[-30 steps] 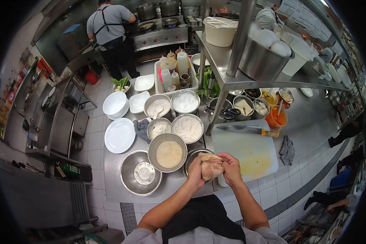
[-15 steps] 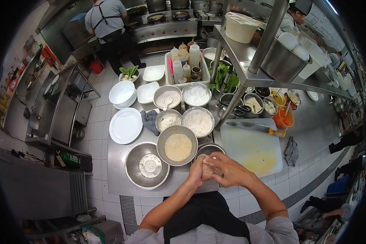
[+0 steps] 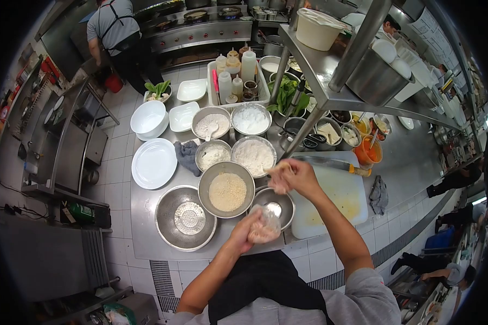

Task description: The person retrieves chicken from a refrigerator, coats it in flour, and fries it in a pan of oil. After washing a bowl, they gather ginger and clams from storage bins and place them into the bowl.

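Observation:
My left hand (image 3: 241, 233) is closed around a clear plastic bag (image 3: 265, 226) with pinkish contents, low over the table's front edge. Up and to the right, my right hand (image 3: 303, 180) pinches a pale pink piece of raw meat (image 3: 280, 177), slightly blurred. That piece is apart from the bag. Between and below the hands sits a steel bowl (image 3: 288, 208), its inside partly hidden by the bag. Left of it stands a bowl of pale crumbs (image 3: 228, 192). A wider metal bowl (image 3: 165, 230) with a perforated bottom is further left.
Bowls of white powder (image 3: 251, 119) and flour (image 3: 254, 156) stand behind the crumbs. A cutting board (image 3: 336, 200) with a knife (image 3: 331, 163) lies at right, under a metal shelf (image 3: 309, 59) and its post. White plates (image 3: 154, 163) are at left. A co-worker (image 3: 114, 32) stands by the stove.
My hands were together around the bag and have moved apart. The right has gone up and right with a piece of meat; the left keeps the bag. The head view has shifted slightly.

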Demonstrator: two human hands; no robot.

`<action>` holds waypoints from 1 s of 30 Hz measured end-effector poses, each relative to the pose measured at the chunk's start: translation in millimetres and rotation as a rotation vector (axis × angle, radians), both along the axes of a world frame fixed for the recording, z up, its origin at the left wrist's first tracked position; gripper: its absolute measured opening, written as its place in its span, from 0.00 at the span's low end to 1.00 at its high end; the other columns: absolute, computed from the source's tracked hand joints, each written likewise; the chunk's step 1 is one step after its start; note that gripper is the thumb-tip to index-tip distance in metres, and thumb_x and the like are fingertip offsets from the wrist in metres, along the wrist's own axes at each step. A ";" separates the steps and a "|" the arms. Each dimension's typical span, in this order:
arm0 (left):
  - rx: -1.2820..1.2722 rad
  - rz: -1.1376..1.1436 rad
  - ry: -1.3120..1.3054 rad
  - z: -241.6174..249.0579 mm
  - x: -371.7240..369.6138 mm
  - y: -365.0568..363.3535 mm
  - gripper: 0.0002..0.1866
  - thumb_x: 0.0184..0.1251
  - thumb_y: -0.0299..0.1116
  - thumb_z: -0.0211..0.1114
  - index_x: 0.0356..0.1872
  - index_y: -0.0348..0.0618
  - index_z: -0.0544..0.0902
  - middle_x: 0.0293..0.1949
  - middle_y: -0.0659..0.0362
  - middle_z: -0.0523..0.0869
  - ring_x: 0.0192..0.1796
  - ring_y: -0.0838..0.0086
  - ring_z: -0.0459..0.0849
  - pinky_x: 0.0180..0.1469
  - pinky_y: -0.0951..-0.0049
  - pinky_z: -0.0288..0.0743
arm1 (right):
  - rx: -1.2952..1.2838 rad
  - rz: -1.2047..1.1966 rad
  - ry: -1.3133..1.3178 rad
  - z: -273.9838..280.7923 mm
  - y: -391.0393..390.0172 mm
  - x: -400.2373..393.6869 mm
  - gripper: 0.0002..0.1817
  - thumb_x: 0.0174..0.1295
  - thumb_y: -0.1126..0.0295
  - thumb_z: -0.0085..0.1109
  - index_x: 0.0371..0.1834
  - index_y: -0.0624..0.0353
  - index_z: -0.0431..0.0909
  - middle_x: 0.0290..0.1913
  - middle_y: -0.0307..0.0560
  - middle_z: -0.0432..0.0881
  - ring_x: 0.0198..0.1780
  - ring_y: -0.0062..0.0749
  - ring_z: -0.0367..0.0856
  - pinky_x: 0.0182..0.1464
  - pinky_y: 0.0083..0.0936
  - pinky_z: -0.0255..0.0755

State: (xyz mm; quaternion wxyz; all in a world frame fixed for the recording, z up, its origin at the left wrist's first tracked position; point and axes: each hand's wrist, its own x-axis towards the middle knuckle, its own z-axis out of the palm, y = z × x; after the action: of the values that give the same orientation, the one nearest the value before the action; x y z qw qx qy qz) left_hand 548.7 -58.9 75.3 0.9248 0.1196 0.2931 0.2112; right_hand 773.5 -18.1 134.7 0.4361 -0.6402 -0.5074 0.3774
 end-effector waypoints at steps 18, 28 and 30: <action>0.115 0.001 0.230 -44.3 -8.3 4.8 0.20 0.67 0.34 0.60 0.55 0.33 0.73 0.48 0.52 0.81 0.47 0.66 0.84 0.49 0.67 0.81 | 0.008 0.521 -1.030 -79.0 135.9 -24.9 0.26 0.45 0.74 0.58 0.52 0.46 0.80 0.48 0.51 0.82 0.50 0.46 0.81 0.52 0.37 0.74; 0.117 -0.101 0.264 -8.4 -47.3 12.9 0.25 0.67 0.35 0.60 0.61 0.34 0.67 0.53 0.51 0.78 0.52 0.66 0.82 0.53 0.67 0.79 | -0.035 0.343 -0.987 -43.0 118.7 -32.9 0.16 0.44 0.69 0.62 0.41 0.52 0.83 0.46 0.53 0.81 0.48 0.48 0.80 0.50 0.37 0.75; 0.061 -0.136 0.113 0.4 -46.4 5.3 0.28 0.68 0.35 0.59 0.64 0.35 0.61 0.57 0.49 0.74 0.56 0.64 0.79 0.57 0.64 0.77 | -0.066 0.422 -1.187 -81.9 123.7 -28.3 0.14 0.41 0.69 0.64 0.36 0.52 0.84 0.38 0.51 0.79 0.48 0.50 0.76 0.46 0.42 0.74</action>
State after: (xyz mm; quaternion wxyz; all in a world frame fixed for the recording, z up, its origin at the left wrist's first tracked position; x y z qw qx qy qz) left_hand 502.3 -53.6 75.7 0.9149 0.1789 0.3295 0.1494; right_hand 745.2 105.5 52.9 -0.0237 -0.6398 -0.7665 0.0514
